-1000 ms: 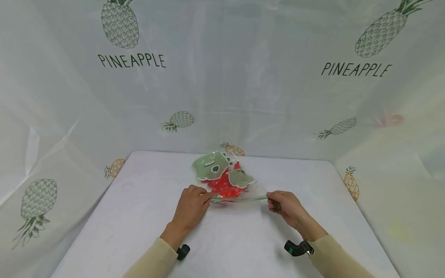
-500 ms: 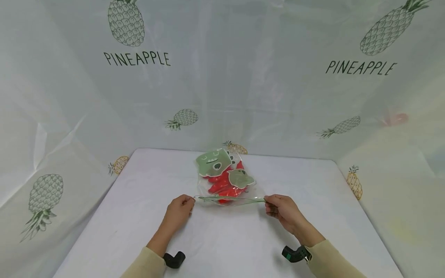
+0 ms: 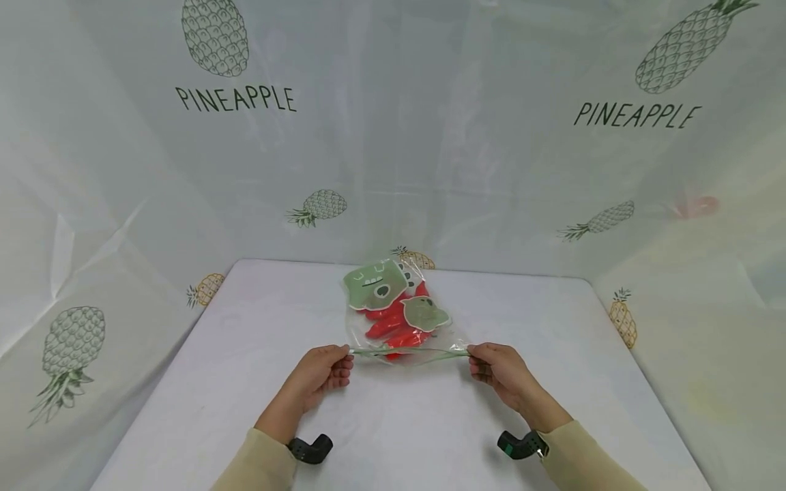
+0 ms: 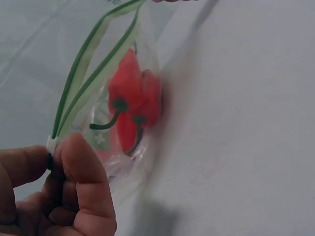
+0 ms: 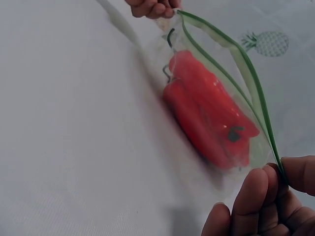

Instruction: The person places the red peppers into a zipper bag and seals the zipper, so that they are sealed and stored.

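Far left: pineapple-print curtain [image 3: 92, 204] hanging as backdrop, wrapping round behind and to both sides. Below it, white table [image 3: 245, 382], with a cream sleeve [image 3: 258, 467] coming in from the near edge.

Left hand [image 3: 319, 374], fingers curled, thumb and forefinger pinching the left end of the green zip strip [image 3: 408, 352]; in the left wrist view, same hand [image 4: 54, 196] clamped tight on the corner where a small white slider tab sits, strip [image 4: 83, 69] running up and away in two parallel green lines, slightly parted.

Centre: clear zip bag [image 3: 399, 314] resting on the table between the two hands, mouth towards the person, far end pointing at the curtain. Inside, red peppers [image 3: 393, 327] with dark green stems, lying packed side by side; seen close as peppers [image 4: 133, 105] and [image 5: 206, 115]. Green cartoon faces [image 3: 371, 286] printed on the bag's upper face.

Right: right hand [image 3: 497, 368], fingers curled, pinching the other end of the strip between thumb and fingertips; in the right wrist view, hand [image 5: 266, 201] gripping the strip [image 5: 236, 64] at the bag's corner, bag [image 5: 246, 147] sagging below. Strip drawn nearly straight between both hands, just above the table.
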### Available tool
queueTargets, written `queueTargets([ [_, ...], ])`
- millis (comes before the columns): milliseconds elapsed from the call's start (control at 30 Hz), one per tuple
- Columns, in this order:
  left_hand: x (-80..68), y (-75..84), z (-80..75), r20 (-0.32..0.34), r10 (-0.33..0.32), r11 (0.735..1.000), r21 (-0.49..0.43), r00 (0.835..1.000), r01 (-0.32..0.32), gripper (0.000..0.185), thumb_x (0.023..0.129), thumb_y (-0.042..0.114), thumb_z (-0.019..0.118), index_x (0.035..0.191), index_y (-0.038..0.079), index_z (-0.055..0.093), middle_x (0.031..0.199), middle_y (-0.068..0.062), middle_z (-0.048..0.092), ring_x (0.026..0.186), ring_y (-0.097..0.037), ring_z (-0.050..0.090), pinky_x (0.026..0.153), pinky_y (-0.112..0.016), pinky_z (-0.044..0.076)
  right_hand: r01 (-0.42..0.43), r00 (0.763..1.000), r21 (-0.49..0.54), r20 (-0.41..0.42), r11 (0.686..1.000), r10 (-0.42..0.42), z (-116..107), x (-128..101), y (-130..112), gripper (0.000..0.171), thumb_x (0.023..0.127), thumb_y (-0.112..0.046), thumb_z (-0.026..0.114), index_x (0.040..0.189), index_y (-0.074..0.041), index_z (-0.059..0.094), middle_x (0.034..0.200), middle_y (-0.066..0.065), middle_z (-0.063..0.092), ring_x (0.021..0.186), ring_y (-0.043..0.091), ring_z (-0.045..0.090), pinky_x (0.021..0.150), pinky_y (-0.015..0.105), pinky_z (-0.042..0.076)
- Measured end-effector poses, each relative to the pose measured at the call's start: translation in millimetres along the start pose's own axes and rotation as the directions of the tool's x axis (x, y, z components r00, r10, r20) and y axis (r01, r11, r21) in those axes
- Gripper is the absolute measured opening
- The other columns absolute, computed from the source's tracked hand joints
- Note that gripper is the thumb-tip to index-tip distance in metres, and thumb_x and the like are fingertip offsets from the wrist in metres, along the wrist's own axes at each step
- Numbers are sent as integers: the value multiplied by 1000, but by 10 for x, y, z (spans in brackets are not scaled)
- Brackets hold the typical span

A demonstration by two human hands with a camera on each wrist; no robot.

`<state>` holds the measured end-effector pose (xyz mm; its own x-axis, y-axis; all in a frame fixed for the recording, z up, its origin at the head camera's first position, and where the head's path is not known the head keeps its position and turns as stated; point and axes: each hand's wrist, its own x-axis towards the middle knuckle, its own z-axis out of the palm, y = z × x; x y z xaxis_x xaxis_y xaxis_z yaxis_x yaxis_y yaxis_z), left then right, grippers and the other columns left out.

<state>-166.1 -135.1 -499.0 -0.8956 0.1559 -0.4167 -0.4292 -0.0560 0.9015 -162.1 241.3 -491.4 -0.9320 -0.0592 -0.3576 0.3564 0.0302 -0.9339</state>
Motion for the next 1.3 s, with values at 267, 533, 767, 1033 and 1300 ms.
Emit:
queueTargets([
  [267,-25,27,-31,3,39,997,67,999,-39,29,111,17,54,110,-10,65,82,-2,62,69,-10,57,64,-23,55,-23,1000,10,7,1000,22,-12,4,41,26,106,-20,64,107,6,66,88,4,67,80,15,64,79,33,60],
  [533,-44,9,-27,-148,182,950,282,972,-135,25,108,14,56,95,-5,65,77,-2,58,65,-12,51,58,-25,48,-14,1000,-18,7,1000,14,45,33,73,25,106,-17,62,108,8,65,83,1,64,78,14,63,76,31,61],
  [767,-55,-45,-54,-178,340,771,616,923,-165,27,106,22,56,87,6,68,67,1,57,58,-13,52,56,-28,41,-3,1000,-35,0,999,3,109,48,89,25,106,-19,63,105,7,65,82,2,63,78,14,63,76,32,60],
  [1033,-32,-151,-191,-44,187,932,324,981,-163,27,108,18,56,98,-5,67,82,-5,62,69,-14,58,64,-26,56,-30,999,-35,-45,999,28,153,-25,116,24,106,-17,63,107,7,64,86,6,64,79,17,62,77,35,59],
  [1300,-40,-152,-259,160,43,985,155,986,-68,36,109,30,59,101,-5,65,82,0,61,70,-9,57,65,-24,57,-41,999,-39,-35,998,40,114,-78,119,27,106,-20,63,109,7,65,89,6,64,81,16,61,76,34,59],
])
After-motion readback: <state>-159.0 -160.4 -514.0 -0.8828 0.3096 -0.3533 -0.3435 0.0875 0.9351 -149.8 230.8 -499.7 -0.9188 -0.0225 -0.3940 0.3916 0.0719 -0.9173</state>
